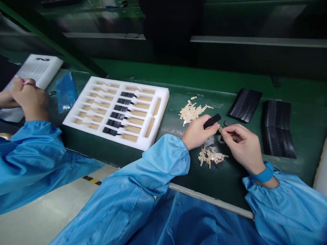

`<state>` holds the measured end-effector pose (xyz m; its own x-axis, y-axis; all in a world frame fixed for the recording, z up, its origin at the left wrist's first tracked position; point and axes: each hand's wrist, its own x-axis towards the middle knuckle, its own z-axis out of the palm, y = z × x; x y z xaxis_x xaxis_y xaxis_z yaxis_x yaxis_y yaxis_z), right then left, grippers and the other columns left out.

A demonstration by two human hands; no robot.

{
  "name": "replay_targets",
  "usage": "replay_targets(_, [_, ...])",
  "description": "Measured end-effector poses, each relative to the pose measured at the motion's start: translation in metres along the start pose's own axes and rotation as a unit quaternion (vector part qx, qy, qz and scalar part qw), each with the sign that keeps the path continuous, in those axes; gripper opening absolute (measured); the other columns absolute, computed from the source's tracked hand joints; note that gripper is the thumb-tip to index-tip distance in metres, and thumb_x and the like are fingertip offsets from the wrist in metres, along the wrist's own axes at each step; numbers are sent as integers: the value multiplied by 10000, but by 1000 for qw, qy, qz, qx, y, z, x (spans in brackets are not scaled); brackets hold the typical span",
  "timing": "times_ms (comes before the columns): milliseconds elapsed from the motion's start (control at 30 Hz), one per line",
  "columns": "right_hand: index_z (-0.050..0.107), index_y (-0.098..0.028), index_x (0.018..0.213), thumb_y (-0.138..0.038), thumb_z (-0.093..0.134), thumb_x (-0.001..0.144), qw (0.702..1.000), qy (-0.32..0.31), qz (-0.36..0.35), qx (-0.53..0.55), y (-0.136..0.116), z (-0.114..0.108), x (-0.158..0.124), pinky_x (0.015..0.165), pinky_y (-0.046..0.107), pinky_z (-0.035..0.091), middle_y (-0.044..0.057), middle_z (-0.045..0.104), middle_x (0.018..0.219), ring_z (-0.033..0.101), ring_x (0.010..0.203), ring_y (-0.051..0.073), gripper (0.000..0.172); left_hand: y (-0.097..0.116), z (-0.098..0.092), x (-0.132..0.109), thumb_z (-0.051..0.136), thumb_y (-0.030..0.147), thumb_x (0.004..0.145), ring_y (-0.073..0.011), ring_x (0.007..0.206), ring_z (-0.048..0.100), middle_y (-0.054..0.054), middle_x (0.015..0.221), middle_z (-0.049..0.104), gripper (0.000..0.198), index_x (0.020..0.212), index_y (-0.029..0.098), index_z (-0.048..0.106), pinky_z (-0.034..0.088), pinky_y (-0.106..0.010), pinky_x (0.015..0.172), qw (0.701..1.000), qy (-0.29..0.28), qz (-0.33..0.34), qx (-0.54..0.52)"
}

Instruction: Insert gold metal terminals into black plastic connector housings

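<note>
My left hand (196, 132) is closed around a narrow black piece (212, 120) whose rounded end sticks out above the thumb; its exact kind does not show. Fingertips of my right hand (242, 144) pinch a small pale tab (220, 129) close to the left fingertips. Whether the tab touches the black piece I cannot tell. Behind my left hand lies a loose pile of pale tabs (190, 112). A second pile of pale tabs (211, 156), with dark bits among them, lies nearer to me, below both hands.
On the left stands a white foam tray (162, 95) with several black slotted parts (121, 108) in its slots. Two black ribbed stacks (245, 104) (278, 129) lie on the right. Further left are a blue bag (66, 92) and a co-worker's hands (32, 95) near another foam tray (49, 66).
</note>
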<state>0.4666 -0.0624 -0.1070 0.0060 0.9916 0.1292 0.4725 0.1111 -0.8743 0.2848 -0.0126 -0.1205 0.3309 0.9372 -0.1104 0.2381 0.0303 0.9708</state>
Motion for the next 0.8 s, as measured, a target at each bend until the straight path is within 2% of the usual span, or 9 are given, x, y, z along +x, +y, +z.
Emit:
replay_targets(100, [712, -224, 863, -399, 681, 963, 1000, -1, -6, 2, 0, 2, -2, 583, 299, 547, 53, 694, 866, 634, 686, 163, 204, 3, -1, -2, 659, 436, 932, -119, 661, 524, 43, 674, 537, 259, 1021, 196, 698, 399, -239, 635, 999, 17, 13, 36])
replay_targets(267, [705, -230, 885, -347, 661, 980, 998, 29, -36, -50, 2, 5, -3, 602, 332, 537, 60, 698, 870, 633, 706, 180, 157, 11, 0, -8, 626, 414, 941, -117, 646, 476, 43, 653, 521, 238, 979, 201, 724, 371, -241, 629, 996, -11, 29, 81])
replay_targets(433, [692, -239, 901, -322, 643, 991, 993, 29, -70, -86, 3, 5, -4, 620, 353, 534, 59, 690, 861, 626, 706, 189, 132, 14, 3, -10, 638, 377, 909, -118, 645, 502, 38, 666, 562, 188, 939, 207, 713, 368, -243, 641, 994, -2, 25, 108])
replay_targets(533, [695, -238, 906, -319, 649, 988, 995, 25, -65, -78, 3, 4, -5, 627, 347, 533, 60, 693, 879, 622, 709, 182, 124, 11, -1, -6, 640, 337, 899, -120, 625, 497, 45, 638, 544, 146, 939, 213, 705, 361, -241, 627, 993, 8, 24, 111])
replay_targets(600, [701, -231, 908, -325, 656, 984, 997, 42, -38, -54, 4, 3, -5, 616, 329, 529, 54, 691, 879, 622, 698, 169, 129, 9, -9, 0, 642, 325, 906, -123, 632, 517, 40, 649, 555, 143, 953, 203, 700, 373, -238, 630, 993, 55, 33, 97])
replay_targets(700, [708, -222, 909, -327, 664, 977, 998, 58, 0, -30, 6, 2, -4, 610, 310, 521, 43, 688, 860, 617, 674, 153, 133, 7, -24, 9, 636, 382, 943, -132, 678, 564, 18, 683, 594, 208, 883, 187, 678, 412, -238, 665, 980, 179, 33, 80])
replay_targets(733, [710, -220, 903, -322, 668, 973, 998, 55, 3, -30, 6, 2, -3, 610, 305, 520, 42, 691, 861, 615, 672, 150, 130, 6, -27, 11, 644, 402, 944, -135, 689, 578, 13, 691, 606, 236, 857, 185, 672, 428, -239, 677, 976, 202, 24, 76])
replay_targets(800, [711, -217, 879, -308, 676, 960, 998, 48, -8, -37, 6, 3, -2, 603, 294, 517, 43, 699, 863, 616, 678, 148, 126, 6, -30, 13, 677, 364, 923, -135, 718, 613, 5, 757, 661, 187, 885, 181, 687, 471, -241, 718, 976, 208, 12, 67])
